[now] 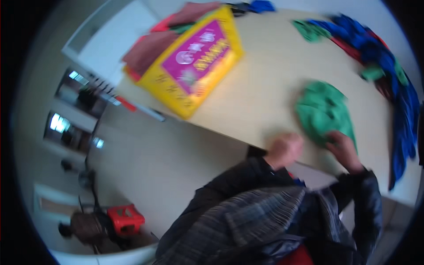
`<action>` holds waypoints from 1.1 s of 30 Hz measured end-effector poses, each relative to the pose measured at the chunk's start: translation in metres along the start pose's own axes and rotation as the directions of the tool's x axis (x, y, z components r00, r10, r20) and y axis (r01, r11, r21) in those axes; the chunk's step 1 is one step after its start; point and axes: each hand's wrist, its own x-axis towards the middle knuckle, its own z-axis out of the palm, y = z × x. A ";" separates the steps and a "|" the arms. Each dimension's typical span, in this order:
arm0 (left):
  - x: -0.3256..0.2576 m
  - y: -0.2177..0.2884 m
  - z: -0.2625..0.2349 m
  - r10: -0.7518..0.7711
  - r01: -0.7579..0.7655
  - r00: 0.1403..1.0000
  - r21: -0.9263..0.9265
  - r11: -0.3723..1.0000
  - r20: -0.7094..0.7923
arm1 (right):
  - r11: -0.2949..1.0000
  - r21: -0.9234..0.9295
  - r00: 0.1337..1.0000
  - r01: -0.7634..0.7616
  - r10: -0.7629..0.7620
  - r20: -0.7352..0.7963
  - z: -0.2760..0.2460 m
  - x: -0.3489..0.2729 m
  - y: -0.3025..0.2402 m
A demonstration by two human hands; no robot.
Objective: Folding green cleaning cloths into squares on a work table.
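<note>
A crumpled green cloth [324, 108] lies on the pale table near its front edge. My right hand [344, 150] is at the cloth's near end, its fingers bent and closed on the fabric. Just left of the cloth, my left hand [285, 150] hovers by the table edge, apart from the fabric. It looks rounded, but motion blur smears its fingers, and nothing held shows in it.
A yellow box [203, 66] with a purple panel, filled with reddish cloths [152, 51], stands at the table's left. Blue, red and green cloths [380, 53] lie along the right side. On the floor at lower left is a red crate [126, 220] beside a cart-like vehicle.
</note>
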 end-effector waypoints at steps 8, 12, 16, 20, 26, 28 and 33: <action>0.008 0.009 -0.020 -0.174 0.157 0.977 -0.138 0.978 -0.122 | 0.981 -0.117 0.982 0.153 -0.164 -0.097 0.047 -0.029 -0.037; 0.008 0.001 -0.019 -0.296 0.248 0.946 -0.294 0.923 -0.133 | 0.976 -0.129 0.966 0.178 -0.198 -0.167 0.057 -0.039 -0.043; 0.024 -0.007 -0.038 -0.223 0.157 0.929 -0.231 0.960 -0.296 | 0.970 -0.150 0.962 0.189 -0.214 -0.169 0.068 -0.050 -0.051; 0.052 -0.021 -0.051 -0.031 0.037 0.968 0.018 0.999 -0.247 | 0.970 -0.139 0.967 0.202 -0.220 -0.132 0.067 -0.051 -0.057; 0.064 -0.006 -0.050 0.121 -0.122 0.993 0.126 0.984 0.014 | 0.976 -0.098 0.969 0.197 -0.209 -0.132 0.067 -0.056 -0.059; 0.066 -0.004 -0.053 0.126 -0.130 0.991 0.128 0.983 0.037 | 0.979 -0.074 0.969 0.191 -0.200 -0.146 0.067 -0.054 -0.058; 0.069 -0.009 -0.060 0.113 -0.126 0.988 0.116 0.985 0.107 | 0.987 0.144 0.973 0.073 -0.039 -0.230 0.063 -0.037 -0.058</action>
